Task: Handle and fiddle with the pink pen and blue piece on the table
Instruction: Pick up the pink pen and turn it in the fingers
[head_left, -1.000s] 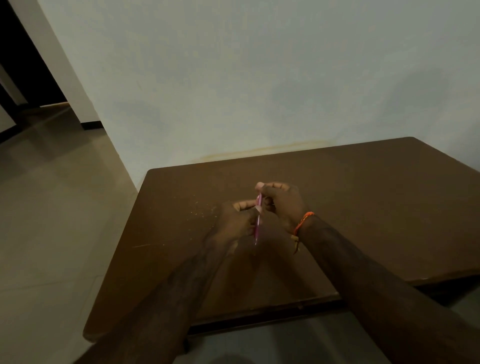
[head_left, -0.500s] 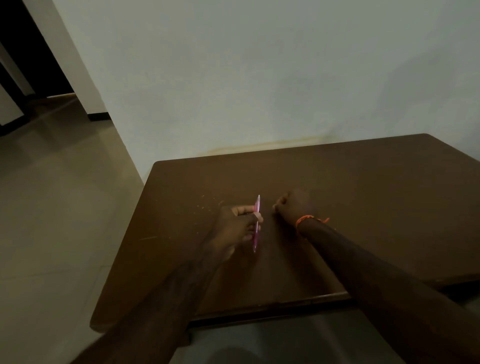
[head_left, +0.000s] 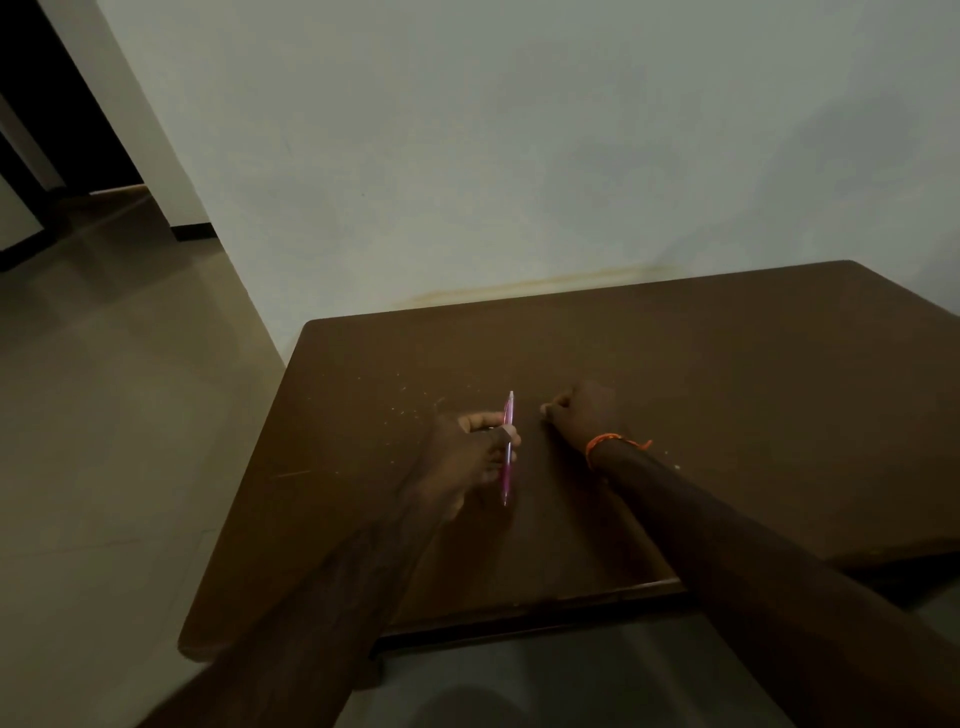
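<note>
My left hand (head_left: 470, 457) grips the pink pen (head_left: 507, 449) near its middle, holding it almost upright above the brown table (head_left: 727, 389), one end toward the wall and the other toward me. A short gap to the right, my right hand (head_left: 582, 413) rests on the table with its fingers curled shut; an orange thread band (head_left: 605, 441) circles its wrist. The blue piece is not visible; I cannot tell whether the closed right hand hides it.
The table stands against a pale wall (head_left: 519, 156), its left edge next to tiled floor (head_left: 104, 415). Small light crumbs (head_left: 405, 405) dot the tabletop left of my hands. A dark doorway (head_left: 31, 130) lies at far left.
One second ago both hands met at the pen. My right hand has since let go and moved right to rest on the table, leaving the pen in the left hand alone.
</note>
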